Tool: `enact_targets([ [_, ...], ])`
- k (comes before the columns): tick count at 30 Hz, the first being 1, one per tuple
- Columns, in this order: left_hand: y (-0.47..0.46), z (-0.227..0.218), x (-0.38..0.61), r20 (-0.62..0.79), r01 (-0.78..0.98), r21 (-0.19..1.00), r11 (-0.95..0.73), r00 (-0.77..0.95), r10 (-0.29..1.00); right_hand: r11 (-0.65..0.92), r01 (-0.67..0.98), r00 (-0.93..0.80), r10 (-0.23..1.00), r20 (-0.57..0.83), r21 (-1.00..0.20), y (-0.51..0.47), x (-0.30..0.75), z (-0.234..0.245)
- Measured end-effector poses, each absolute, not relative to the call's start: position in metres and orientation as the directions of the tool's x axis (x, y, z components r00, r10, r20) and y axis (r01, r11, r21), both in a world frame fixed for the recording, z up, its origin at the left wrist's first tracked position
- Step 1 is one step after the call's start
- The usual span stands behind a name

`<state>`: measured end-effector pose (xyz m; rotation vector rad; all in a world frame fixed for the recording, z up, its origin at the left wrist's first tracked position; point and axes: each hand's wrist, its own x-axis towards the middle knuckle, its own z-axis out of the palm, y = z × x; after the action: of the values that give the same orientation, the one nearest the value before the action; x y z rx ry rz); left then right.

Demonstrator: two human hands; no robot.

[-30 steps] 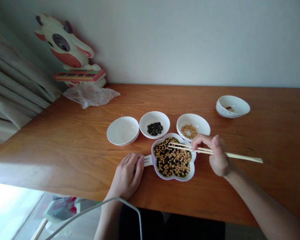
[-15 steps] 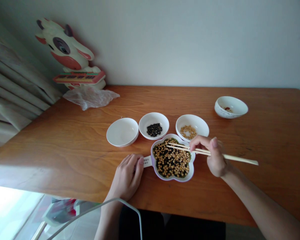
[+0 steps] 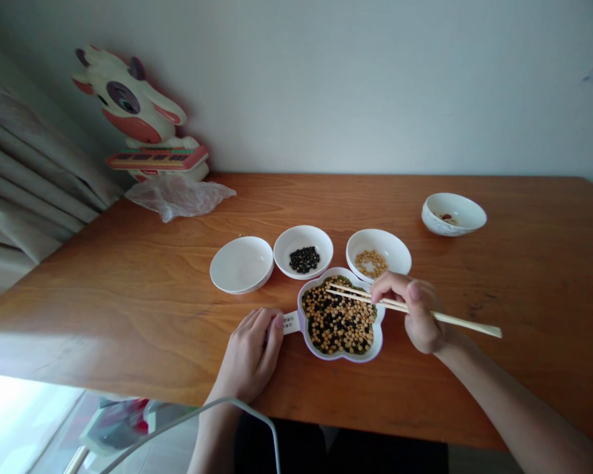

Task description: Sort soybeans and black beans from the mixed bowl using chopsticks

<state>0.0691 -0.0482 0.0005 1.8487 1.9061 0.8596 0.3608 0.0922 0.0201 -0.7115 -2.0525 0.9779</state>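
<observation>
A flower-shaped white dish [image 3: 375, 343] near the table's front edge holds mixed black, yellow and green beans. My right hand [image 3: 418, 313] is closed on a pair of wooden chopsticks [image 3: 454, 320]; their tips reach over the far left part of the beans. My left hand [image 3: 251, 352] lies flat on the table with its fingertips against the dish's labelled handle [image 3: 291, 322]. Behind the dish stand three small white bowls: an empty one [image 3: 241, 264], one with black beans [image 3: 303, 249], one with yellow beans [image 3: 378, 253].
A further white bowl [image 3: 453, 213] with a few red bits sits at the back right. A cow-shaped toy [image 3: 138, 122] and a crumpled clear plastic bag [image 3: 178, 195] are at the back left by the wall. A white cable [image 3: 237, 408] loops below the table's front edge.
My right hand and the chopsticks have shifted slightly left and toward me over the beans. The left hand has stayed at the handle.
</observation>
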Motion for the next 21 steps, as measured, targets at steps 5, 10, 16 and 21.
enact_targets([
  [5,-0.049,0.000,0.069,0.158,0.774,0.633,-0.030,-0.091,0.983,0.574,0.128,-0.564,0.713,0.416,-0.809,0.092,0.359,0.021],
  [10,-0.050,0.000,0.069,0.166,0.777,0.628,-0.034,-0.091,0.982,0.596,0.106,-0.532,0.710,0.462,-0.796,0.093,0.359,0.019],
  [16,-0.049,-0.002,0.069,0.173,0.771,0.635,-0.037,-0.095,0.980,0.811,0.087,-0.444,0.552,0.706,-0.579,0.101,0.373,0.024],
  [21,-0.049,-0.002,0.069,0.165,0.767,0.641,-0.035,-0.093,0.982,0.938,0.290,-0.488,0.314,0.814,-0.188,0.111,0.393,0.027],
])
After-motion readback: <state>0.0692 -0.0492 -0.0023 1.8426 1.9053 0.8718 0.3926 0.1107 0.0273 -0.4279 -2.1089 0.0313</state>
